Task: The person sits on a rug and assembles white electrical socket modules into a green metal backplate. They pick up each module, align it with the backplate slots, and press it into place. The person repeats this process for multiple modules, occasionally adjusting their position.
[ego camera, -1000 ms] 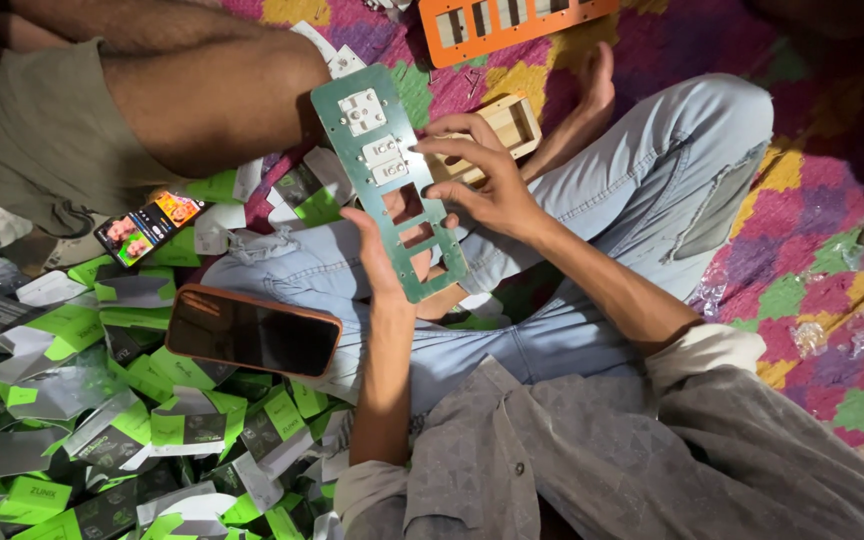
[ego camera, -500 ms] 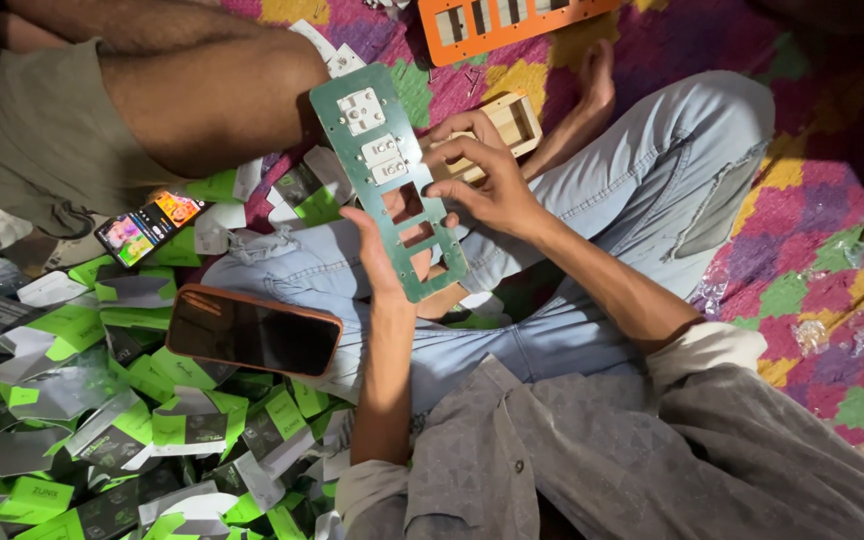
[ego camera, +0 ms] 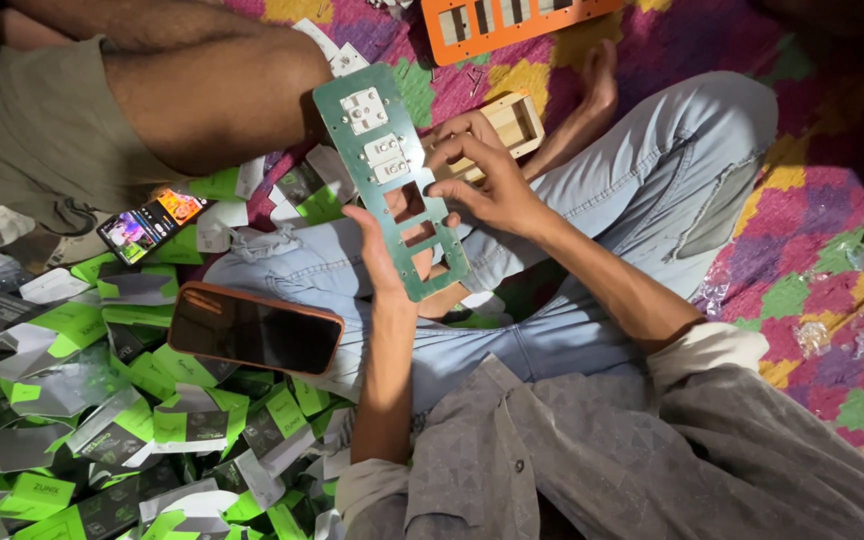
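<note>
My left hand (ego camera: pixel 389 262) grips the near end of a long green switch plate (ego camera: pixel 367 150) held tilted over my lap. Two white switch modules sit in its far openings; the nearer openings are bare. My right hand (ego camera: pixel 480 178) rests its fingers on the plate's right edge beside the second module. Whether a small part sits between those fingertips cannot be told. A small wooden box (ego camera: pixel 512 122) lies just behind my right hand.
A phone in an orange case (ego camera: pixel 255 328) rests on my left knee. Several green and grey cartons (ego camera: pixel 82 400) pile at the left. Another person's bare knee (ego camera: pixel 222 95) is at the top left, near a second phone (ego camera: pixel 152 224). An orange plate (ego camera: pixel 512 20) lies at the top.
My right hand's fingers have shifted slightly along the plate's right edge. The plate and my left hand stay almost where they were.
</note>
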The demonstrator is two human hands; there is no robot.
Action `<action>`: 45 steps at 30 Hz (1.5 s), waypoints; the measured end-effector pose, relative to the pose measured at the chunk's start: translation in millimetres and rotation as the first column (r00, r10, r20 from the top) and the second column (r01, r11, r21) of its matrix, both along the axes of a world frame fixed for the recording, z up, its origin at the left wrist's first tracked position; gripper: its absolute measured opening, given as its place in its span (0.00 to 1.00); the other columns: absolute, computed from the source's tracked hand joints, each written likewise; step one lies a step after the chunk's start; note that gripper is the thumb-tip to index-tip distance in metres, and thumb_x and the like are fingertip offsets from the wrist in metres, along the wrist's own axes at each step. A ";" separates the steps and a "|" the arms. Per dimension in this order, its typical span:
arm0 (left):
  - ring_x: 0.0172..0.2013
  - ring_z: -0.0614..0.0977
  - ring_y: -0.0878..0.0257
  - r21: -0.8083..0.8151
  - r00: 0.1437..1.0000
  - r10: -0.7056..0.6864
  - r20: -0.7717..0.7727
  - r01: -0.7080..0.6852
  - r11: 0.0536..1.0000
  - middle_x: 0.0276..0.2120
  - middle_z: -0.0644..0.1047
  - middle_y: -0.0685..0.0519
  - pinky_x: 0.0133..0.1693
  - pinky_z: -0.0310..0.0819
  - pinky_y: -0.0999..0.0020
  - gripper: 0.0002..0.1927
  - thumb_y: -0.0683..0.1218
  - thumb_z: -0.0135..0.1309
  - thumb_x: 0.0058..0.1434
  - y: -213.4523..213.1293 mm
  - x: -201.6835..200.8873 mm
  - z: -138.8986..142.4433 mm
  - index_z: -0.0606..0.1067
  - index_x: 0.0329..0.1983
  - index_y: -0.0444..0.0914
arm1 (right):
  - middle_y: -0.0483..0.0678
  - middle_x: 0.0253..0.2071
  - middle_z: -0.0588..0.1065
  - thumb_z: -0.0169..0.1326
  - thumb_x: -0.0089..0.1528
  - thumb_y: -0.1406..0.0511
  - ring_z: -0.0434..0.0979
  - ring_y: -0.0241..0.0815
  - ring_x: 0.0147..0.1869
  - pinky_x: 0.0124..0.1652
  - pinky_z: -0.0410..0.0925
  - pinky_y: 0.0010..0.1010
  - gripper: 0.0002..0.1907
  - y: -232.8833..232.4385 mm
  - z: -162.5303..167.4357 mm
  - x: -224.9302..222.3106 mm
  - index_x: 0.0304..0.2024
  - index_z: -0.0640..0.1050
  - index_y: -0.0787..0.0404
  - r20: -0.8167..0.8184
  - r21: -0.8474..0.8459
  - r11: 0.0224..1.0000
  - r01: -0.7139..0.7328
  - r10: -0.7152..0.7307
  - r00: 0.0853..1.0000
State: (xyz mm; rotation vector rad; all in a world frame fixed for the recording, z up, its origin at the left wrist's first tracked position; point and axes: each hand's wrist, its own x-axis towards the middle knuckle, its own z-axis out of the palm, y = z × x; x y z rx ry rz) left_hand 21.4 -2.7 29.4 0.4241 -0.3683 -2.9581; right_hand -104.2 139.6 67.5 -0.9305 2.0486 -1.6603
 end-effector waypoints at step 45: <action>0.58 0.76 0.60 -0.777 0.984 0.164 0.066 -0.052 0.628 0.61 0.70 0.45 0.54 0.76 0.69 0.36 0.36 0.63 0.64 5.4 -6.5 -6.2 0.59 0.72 0.35 | 0.46 0.37 0.81 0.61 0.65 0.68 0.70 0.30 0.30 0.30 0.66 0.26 0.20 23.0 7.4 -20.7 0.60 0.79 0.63 0.552 0.006 0.999 -0.034 0.025 0.833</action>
